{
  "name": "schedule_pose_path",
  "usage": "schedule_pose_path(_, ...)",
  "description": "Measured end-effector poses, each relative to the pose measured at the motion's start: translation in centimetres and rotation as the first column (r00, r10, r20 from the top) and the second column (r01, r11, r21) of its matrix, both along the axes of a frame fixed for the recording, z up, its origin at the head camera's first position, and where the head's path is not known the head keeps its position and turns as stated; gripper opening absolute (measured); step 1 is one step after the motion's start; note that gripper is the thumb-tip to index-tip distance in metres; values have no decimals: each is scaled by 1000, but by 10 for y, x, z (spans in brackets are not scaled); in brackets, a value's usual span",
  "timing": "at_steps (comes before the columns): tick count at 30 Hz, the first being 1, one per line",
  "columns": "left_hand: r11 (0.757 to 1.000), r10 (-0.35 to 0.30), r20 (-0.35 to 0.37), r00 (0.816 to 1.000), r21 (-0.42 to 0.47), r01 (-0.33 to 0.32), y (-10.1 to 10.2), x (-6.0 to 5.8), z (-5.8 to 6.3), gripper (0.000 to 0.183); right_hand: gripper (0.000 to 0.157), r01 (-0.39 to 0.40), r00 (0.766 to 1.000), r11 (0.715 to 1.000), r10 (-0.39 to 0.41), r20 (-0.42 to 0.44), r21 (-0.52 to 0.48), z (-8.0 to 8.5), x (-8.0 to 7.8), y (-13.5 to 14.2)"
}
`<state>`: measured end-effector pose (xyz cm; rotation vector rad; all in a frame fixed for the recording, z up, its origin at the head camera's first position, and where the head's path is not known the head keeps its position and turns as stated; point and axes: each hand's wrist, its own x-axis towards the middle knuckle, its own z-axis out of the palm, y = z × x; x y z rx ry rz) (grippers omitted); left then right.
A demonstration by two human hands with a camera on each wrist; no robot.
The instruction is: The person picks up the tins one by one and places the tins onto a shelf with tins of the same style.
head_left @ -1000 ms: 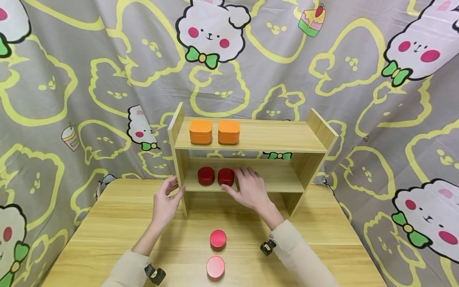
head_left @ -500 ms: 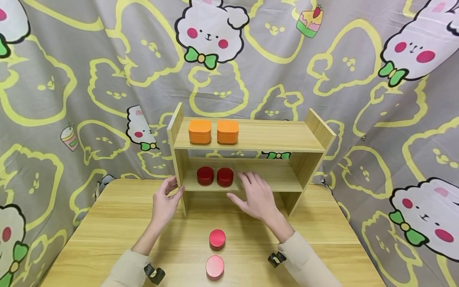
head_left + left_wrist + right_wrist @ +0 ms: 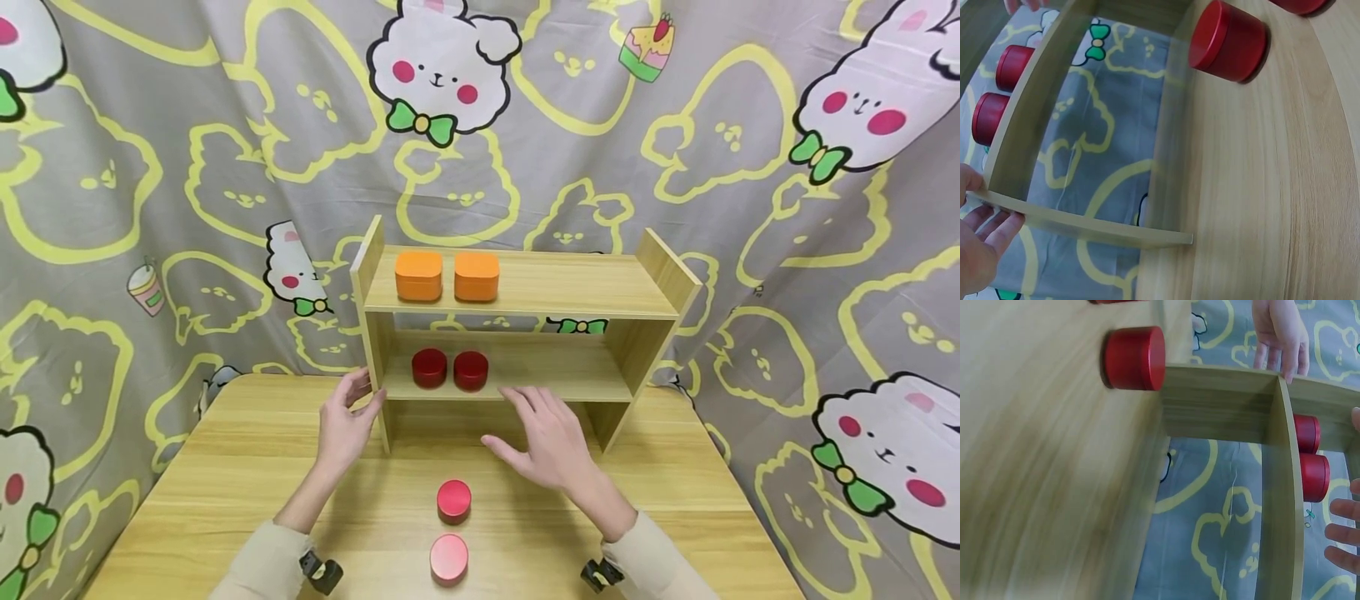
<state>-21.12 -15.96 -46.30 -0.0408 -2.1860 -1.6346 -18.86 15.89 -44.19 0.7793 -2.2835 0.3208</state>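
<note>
A cartoon-print curtain (image 3: pixel 465 175) backs the wooden table (image 3: pixel 240 450) and shelf (image 3: pixel 577 283).

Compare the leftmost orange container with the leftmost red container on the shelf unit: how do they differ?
The orange container is boxy with rounded corners; the red container is round. The orange container stands on the top board, the red container on the board below. Both are single-coloured.
</note>
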Motion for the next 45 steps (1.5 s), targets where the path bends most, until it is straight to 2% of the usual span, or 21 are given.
schedule_pose_path(5, 1000, -8, 11, 1000, -3, 8, -1, 0, 1, 41, 77, -43, 999, 999, 43, 27, -12, -6, 12, 2)
schedule_pose_path(9, 1000, -14, 11, 1000, 1, 14, -2, 1, 1, 42, 70, -80, 993, 996, 83, 81, -33, -14, 21, 2)
schedule_pose_path(14, 1000, -16, 13, 1000, 2, 16, -3, 0, -1, 42, 69, -75, 984, 997, 77, 160, -21, -25, 30, 3)
schedule_pose_path(22, 1000, -12, -5, 1000, -20, 12, -4, -1, -3, 41, 69, -81, 945, 997, 79, 317, -8, -45, 40, 3)
schedule_pose_path(29, 1000, -8, -6, 1000, -18, 8, -3, -2, -3, 40, 67, -142, 914, 990, 121, 386, 25, -65, 42, 1)
schedule_pose_path(38, 1000, -8, -7, 1000, -19, 7, -3, -2, -3, 40, 66, -222, 853, 975, 186, 488, 18, -85, 40, 1)
schedule_pose_path(45, 1000, -11, -9, 1000, -14, 11, -3, -3, -2, 40, 66, -263, 849, 963, 203, 489, 57, -99, 33, -3)
